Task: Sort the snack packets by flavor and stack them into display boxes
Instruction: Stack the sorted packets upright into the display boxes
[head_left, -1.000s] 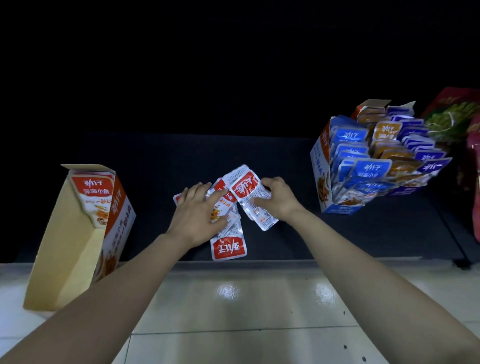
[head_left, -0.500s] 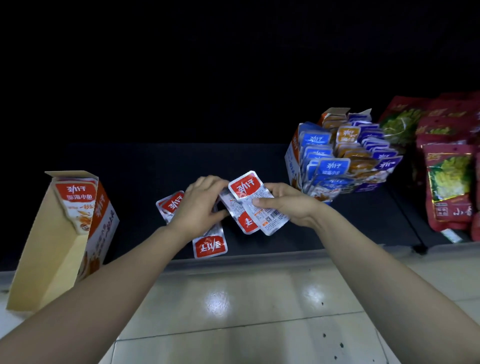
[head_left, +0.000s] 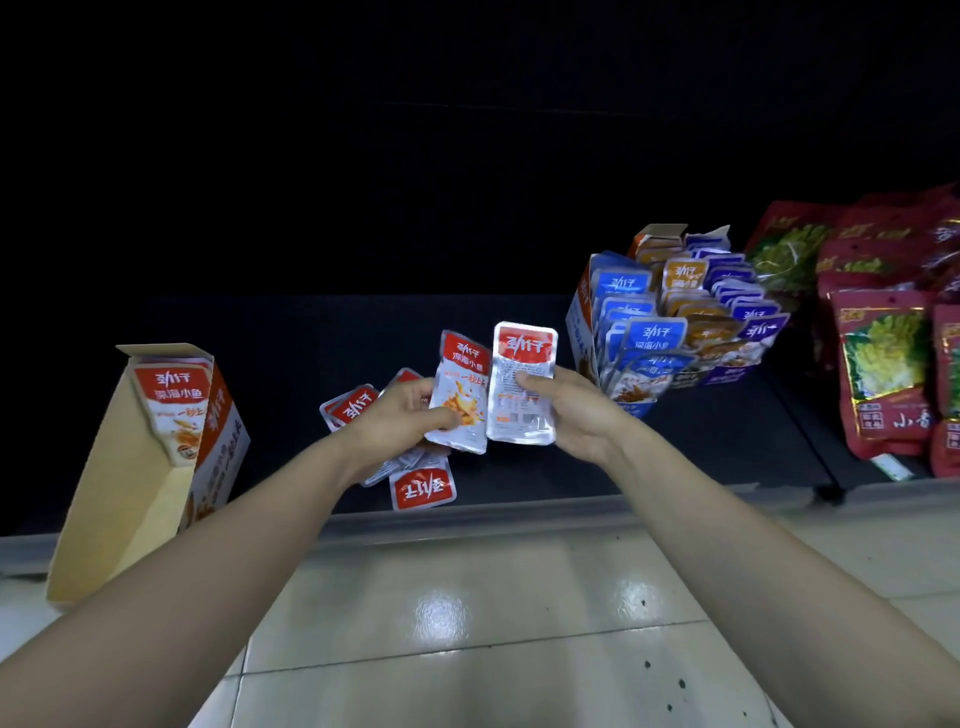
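My left hand (head_left: 400, 421) grips a red-topped snack packet (head_left: 460, 395), front side up. Right beside it, my right hand (head_left: 576, 415) holds a second red packet (head_left: 522, 384) with its printed back facing me. Both are lifted above a small pile of red packets (head_left: 423, 486) lying on the dark shelf (head_left: 519, 467). At the left, a red and white display box (head_left: 156, 467) leans open with a few red packets (head_left: 174, 410) inside. On the right stands a blue display box (head_left: 584, 332) crammed with blue, orange and purple packets (head_left: 675, 322).
Large red bags (head_left: 883, 374) with a green picture fill the shelf's right end. The shelf's pale front lip (head_left: 467, 519) runs across the view. Below it lies glossy tiled floor (head_left: 467, 623). The space behind the shelf is dark.
Both hands have risen off the pile and drawn apart, each with one red packet. The view has swung right, so the red bags now show.
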